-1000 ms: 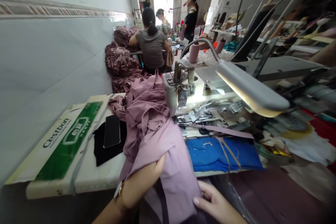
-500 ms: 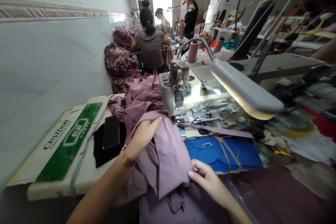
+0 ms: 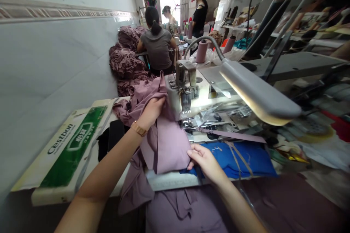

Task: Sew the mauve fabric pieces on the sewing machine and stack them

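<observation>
A mauve fabric piece lies at the left of the sewing machine, spread between my two hands. My left hand, with a gold watch on its wrist, is closed on a fold of it beside the machine head. Lower down, my right hand pinches the fabric's right edge over the blue cloth. A narrow mauve strip runs into the machine from the right. More mauve fabric hangs below the table edge.
A lamp arches over the machine. At left are a dark phone and a green-and-white Cestbon carton sheet. Bundled fabric is piled by the wall. A seated person and a standing person are ahead.
My left hand has moved forward, up along the fabric. My right hand has moved up and slightly left, drawing the fabric's lower edge off my lap onto the table.
</observation>
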Motion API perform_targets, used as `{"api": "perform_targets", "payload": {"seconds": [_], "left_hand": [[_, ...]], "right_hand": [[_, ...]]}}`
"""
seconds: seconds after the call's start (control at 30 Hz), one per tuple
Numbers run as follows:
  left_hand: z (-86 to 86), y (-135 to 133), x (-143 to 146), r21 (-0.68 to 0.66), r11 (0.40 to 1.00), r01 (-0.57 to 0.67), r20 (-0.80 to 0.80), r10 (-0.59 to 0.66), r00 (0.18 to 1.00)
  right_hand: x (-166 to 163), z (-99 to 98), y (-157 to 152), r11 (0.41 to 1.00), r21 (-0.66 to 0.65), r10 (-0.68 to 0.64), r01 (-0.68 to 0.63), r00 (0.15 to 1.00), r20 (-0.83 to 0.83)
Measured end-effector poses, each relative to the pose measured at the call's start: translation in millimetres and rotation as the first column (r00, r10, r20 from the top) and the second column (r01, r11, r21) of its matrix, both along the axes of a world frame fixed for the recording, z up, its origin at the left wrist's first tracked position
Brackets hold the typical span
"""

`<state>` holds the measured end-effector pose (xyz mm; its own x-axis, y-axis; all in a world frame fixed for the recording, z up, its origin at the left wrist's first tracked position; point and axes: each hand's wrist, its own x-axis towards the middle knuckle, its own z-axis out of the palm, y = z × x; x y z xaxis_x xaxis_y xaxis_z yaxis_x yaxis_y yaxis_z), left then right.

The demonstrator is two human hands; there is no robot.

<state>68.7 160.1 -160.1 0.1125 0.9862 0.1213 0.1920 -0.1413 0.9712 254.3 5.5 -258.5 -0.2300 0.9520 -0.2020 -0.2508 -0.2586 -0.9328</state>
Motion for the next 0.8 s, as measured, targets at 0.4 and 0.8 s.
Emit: {"api": "perform_targets", "payload": {"seconds": [0.4,0.8], "left_hand": [[-34.1,-176,-19,0.124,0.986,-0.114,-0.631,0.167,0.758],[-44.7,-162,-39,-0.503,0.840,0.206,-0.133,-0.310,0.941]], "right_hand": [[-11,9.4,-3,0.998,-0.033,0.038,-0.045,0.981,-0.192],[-14,25.6,-7,0.981,0.064,0.194,-0.183,0.899,-0.392]]}}
